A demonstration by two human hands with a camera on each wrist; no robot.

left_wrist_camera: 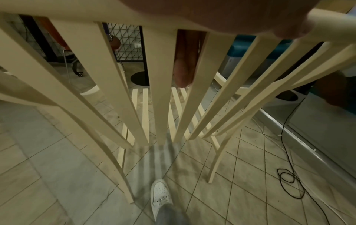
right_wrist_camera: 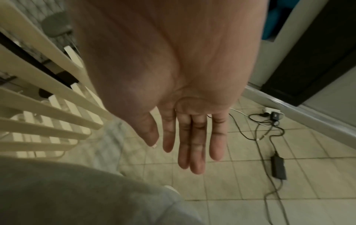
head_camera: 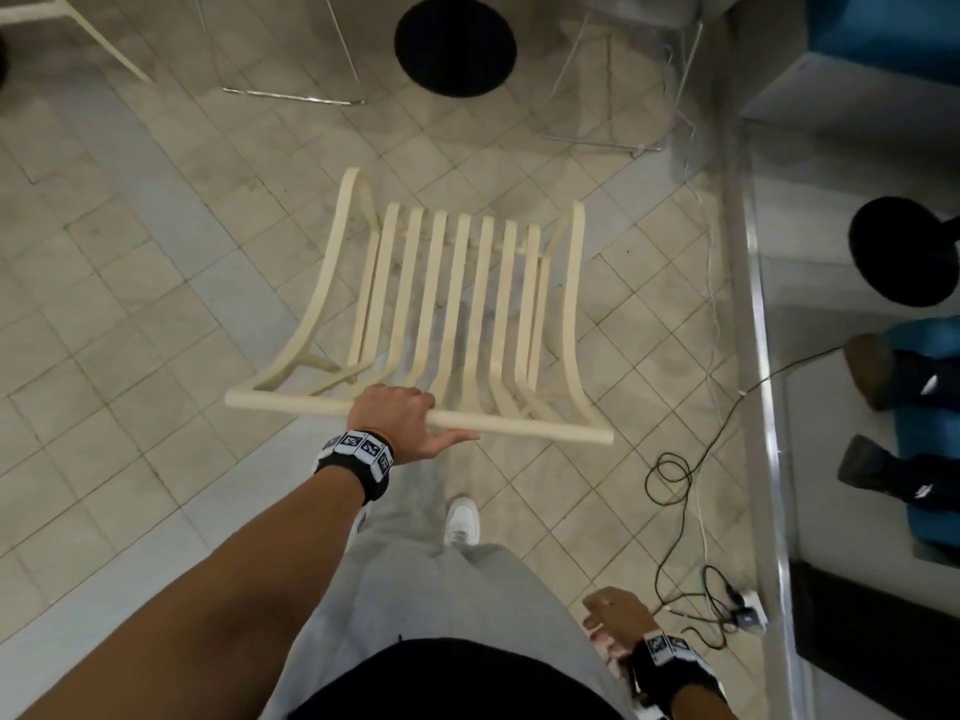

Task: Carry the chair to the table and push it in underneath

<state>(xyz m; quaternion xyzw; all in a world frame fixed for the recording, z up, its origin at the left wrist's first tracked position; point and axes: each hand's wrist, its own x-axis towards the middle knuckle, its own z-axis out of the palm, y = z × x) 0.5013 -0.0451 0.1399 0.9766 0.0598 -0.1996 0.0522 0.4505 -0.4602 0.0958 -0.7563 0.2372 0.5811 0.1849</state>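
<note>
Your left hand (head_camera: 397,417) grips the cream slatted chair (head_camera: 457,314) by its top rail, over bare tiled floor (head_camera: 130,304).
A metal kerb (head_camera: 761,356) and loose cables (head_camera: 675,475) edge your right; black table bases (head_camera: 455,44) stand ahead. Your right hand (right_wrist_camera: 185,115) hangs with fingers straight, holding nothing.

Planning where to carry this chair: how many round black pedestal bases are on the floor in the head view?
2: one base straight ahead at the top, a second base at the right edge. Others may be out of frame.
</note>
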